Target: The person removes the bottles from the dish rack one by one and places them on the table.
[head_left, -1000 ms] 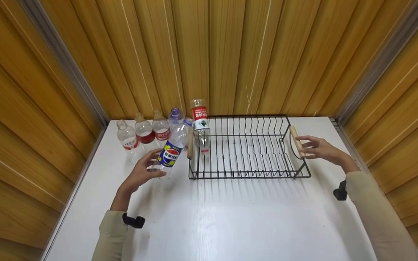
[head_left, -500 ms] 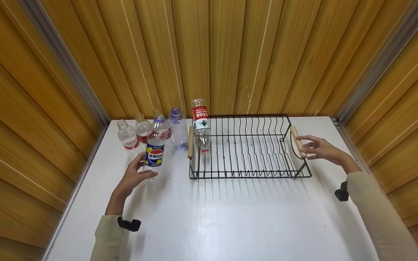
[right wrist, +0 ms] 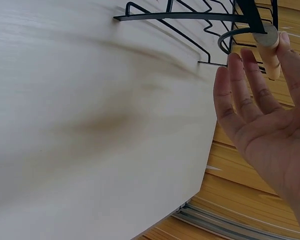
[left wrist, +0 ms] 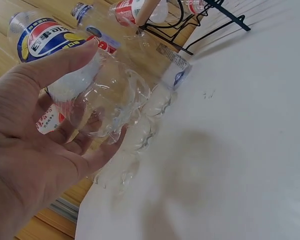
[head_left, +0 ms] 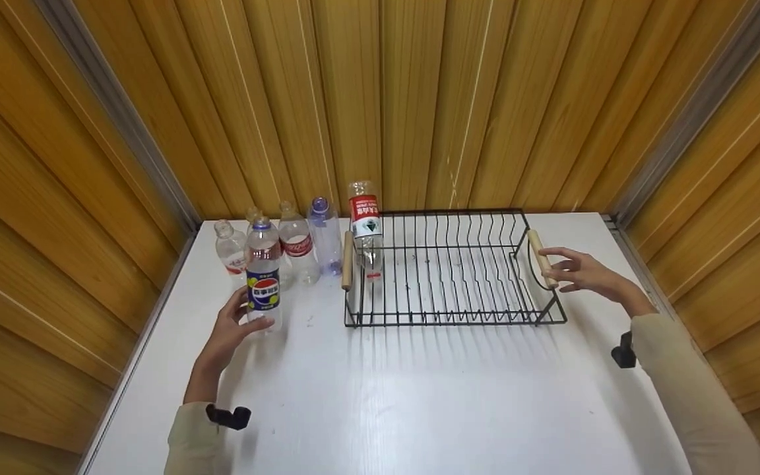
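Note:
My left hand (head_left: 225, 330) grips a clear plastic bottle (head_left: 264, 290) low down, its thumb and fingers on either side. The bottle has a blue, red and yellow label and stands roughly upright; whether its base touches the table, I cannot tell. Behind it, several clear bottles stand in a row, one partly hidden. They include a red-labelled bottle (head_left: 299, 245) and a purple-tinted bottle (head_left: 324, 234). My right hand (head_left: 588, 276) is at the right wooden handle (head_left: 542, 258) of a black wire rack (head_left: 446, 318), its fingers fairly straight and touching the handle lightly.
A red-and-white-labelled bottle (head_left: 366, 214) leans neck-down in the rack's left end. The rack's left wooden handle (head_left: 347, 260) is close to the purple-tinted bottle. Wood-panel walls (head_left: 419, 99) rise behind and beside the white table (head_left: 419, 409).
My left hand has carried the blue-labelled bottle leftward, away from the rack, and its tilt has straightened to nearly upright. My right hand has stayed at the handle.

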`<state>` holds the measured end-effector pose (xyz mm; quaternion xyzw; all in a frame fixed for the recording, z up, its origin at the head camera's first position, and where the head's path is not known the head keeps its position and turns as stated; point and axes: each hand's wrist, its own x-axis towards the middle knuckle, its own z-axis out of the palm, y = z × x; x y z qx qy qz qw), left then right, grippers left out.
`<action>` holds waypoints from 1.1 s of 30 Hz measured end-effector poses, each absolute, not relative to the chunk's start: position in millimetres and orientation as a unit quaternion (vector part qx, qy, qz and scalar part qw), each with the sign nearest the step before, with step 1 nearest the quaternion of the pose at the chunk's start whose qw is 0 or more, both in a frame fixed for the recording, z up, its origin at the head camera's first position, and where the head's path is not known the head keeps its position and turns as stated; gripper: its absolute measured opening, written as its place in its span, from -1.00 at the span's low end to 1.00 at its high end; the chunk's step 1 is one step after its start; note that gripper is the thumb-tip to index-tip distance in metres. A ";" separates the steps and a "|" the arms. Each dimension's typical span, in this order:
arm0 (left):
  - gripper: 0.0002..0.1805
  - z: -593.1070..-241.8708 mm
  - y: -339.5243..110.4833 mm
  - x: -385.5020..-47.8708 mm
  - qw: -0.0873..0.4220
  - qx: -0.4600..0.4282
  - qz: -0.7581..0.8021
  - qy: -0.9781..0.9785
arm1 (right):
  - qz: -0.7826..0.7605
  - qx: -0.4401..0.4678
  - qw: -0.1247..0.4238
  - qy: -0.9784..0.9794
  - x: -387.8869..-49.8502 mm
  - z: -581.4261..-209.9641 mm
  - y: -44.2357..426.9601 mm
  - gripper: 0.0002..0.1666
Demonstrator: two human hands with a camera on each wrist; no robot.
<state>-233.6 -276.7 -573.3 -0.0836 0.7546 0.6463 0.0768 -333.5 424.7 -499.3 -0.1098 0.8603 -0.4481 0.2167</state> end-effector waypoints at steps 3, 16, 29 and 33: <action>0.10 -577.6 -283.6 -230.1 0.076 -0.102 0.647 0.751 | -0.447 -0.120 0.216 0.860 -333.8 -501.8 423.8 -0.20; 0.17 -591.8 -310.1 -222.9 0.038 -0.156 0.640 0.751 | -0.457 -0.122 0.199 0.858 -331.0 -502.2 420.9 -0.24; 0.13 -601.9 -321.9 -226.2 -0.014 -0.186 0.609 0.771 | -0.456 -0.120 0.183 0.863 -325.7 -504.3 424.2 -0.23; 0.10 -606.0 -323.8 -228.3 -0.022 -0.177 0.602 0.778 | -0.458 -0.121 0.183 0.862 -324.6 -506.3 424.3 -0.24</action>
